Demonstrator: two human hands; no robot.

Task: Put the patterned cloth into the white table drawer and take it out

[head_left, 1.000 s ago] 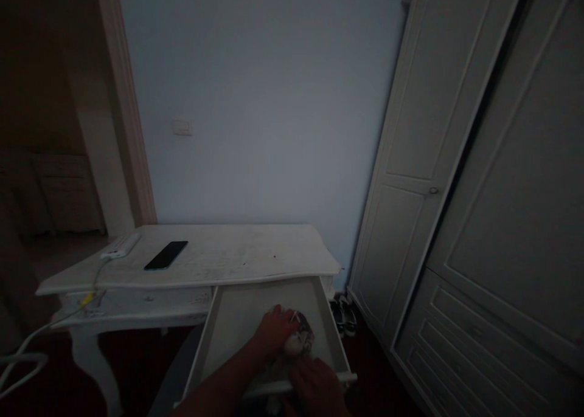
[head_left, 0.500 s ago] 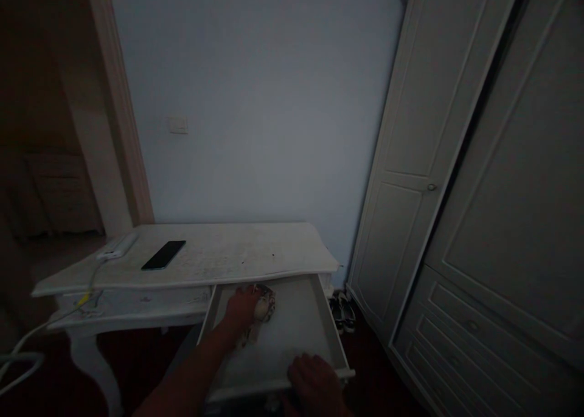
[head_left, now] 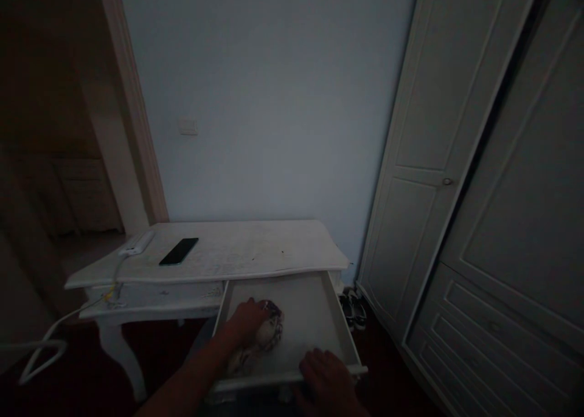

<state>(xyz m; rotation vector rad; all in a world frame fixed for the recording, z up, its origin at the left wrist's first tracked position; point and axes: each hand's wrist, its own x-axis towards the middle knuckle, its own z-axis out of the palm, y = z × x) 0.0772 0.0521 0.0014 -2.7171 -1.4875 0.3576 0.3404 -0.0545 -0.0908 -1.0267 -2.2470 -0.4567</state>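
Observation:
A white drawer (head_left: 314, 301) is pulled out from the right half of a white desk. Inside it, on the left side, lies a rumpled bundle of pale and dark patterned cloth (head_left: 269, 330); its exact kind is too dim to make out. My left hand (head_left: 250, 320) reaches in from the front, fingers closed on the upper left part of this bundle. Over the drawer's front panel, right of the middle, my right hand (head_left: 326, 371) is hooked with its fingers bent across the top edge. Its thumb is hard to see in the dark.
On the white desk (head_left: 246, 241) lie a dark phone (head_left: 179, 251) and a white power strip (head_left: 137, 244), whose cable (head_left: 59, 323) hangs off the left. Shoes (head_left: 353, 310) stand on the floor between desk and wardrobe (head_left: 417, 210). A doorway opens at left.
My left hand and the cloth bundle have shifted a little toward the drawer's front. My right hand stays on the front panel. The whole view has turned slightly left.

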